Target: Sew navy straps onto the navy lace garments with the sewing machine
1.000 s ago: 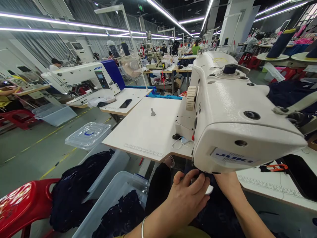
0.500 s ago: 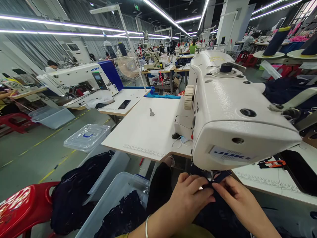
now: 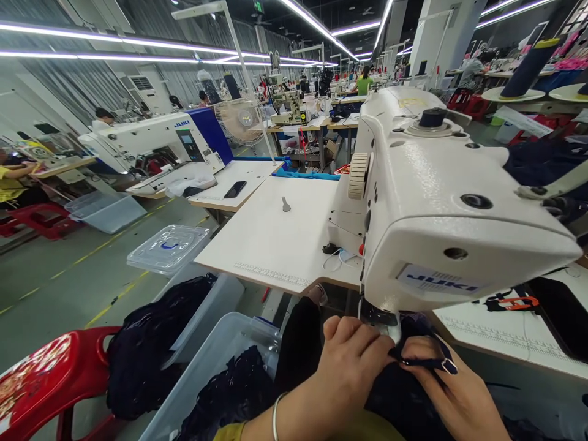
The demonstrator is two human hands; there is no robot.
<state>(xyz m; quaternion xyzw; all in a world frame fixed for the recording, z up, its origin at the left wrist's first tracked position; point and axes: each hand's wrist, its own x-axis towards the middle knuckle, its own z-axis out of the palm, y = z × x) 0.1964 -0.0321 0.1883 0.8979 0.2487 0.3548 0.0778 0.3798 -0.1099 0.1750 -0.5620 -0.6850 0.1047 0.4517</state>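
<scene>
A dark strap (image 3: 420, 362) was held stretched between the left hand (image 3: 351, 364) and right hand (image 3: 454, 395), both pinched shut on it, just under the machine (image 3: 436, 202). Its buckle (image 3: 449, 366) was laid against the right fingers, with dark fabric (image 3: 399, 401) spread beneath.

A long factory hall runs back under strip lights (image 3: 92, 43) on a dark ceiling. Grey curtains (image 3: 82, 86) cover the left wall, and an air conditioner (image 3: 142, 82) stands against them. The floor (image 3: 55, 269) is grey and marked with yellow lines (image 3: 114, 299). White worktops (image 3: 271, 239) stand in rows, with a fan (image 3: 241, 120) behind them. Red stools (image 3: 46, 373) and clear bins (image 3: 108, 211) sit on the floor. A white pillar (image 3: 434, 37) rises at the right.
</scene>
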